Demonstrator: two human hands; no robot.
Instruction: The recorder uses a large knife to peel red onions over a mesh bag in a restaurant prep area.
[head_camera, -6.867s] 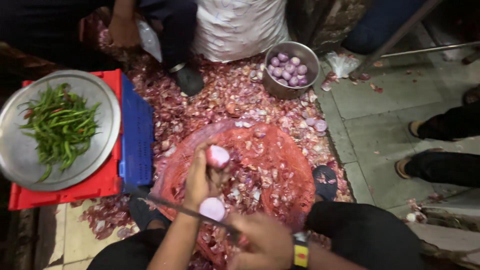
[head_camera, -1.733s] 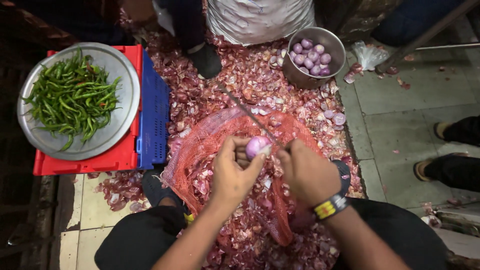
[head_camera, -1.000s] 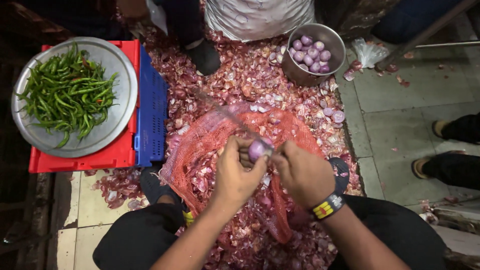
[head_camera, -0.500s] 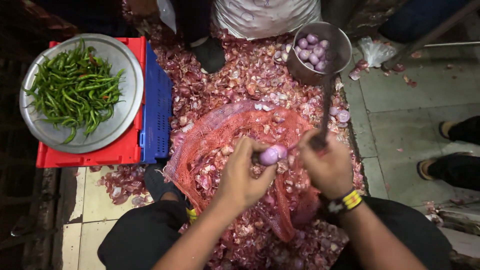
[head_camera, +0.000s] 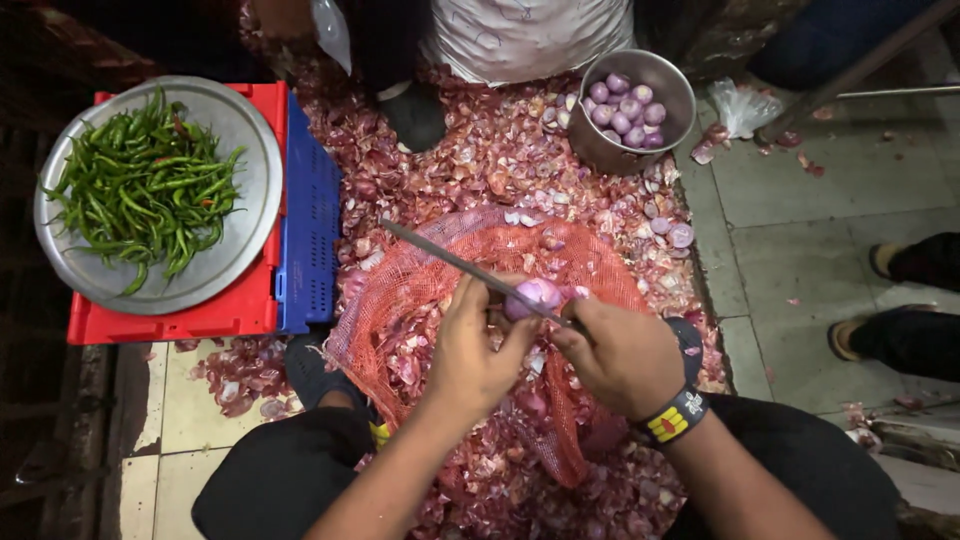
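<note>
Tiled floor (head_camera: 850, 200) littered with onion skins (head_camera: 500, 160) | left hand (head_camera: 475, 345) curled around peeled onion (head_camera: 535, 295) above red mesh sack (head_camera: 420, 290) | right hand (head_camera: 625, 350) closed on knife (head_camera: 470, 270), blade touching onion | risk: blade could slip off slick onion toward left fingers (head_camera: 470, 300), which sat just beside it

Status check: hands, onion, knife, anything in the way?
Left hand grips small purple peeled onion. Right hand holds long steel knife, blade against the onion. Red mesh sack and onion skins beneath; nothing blocking.
</note>
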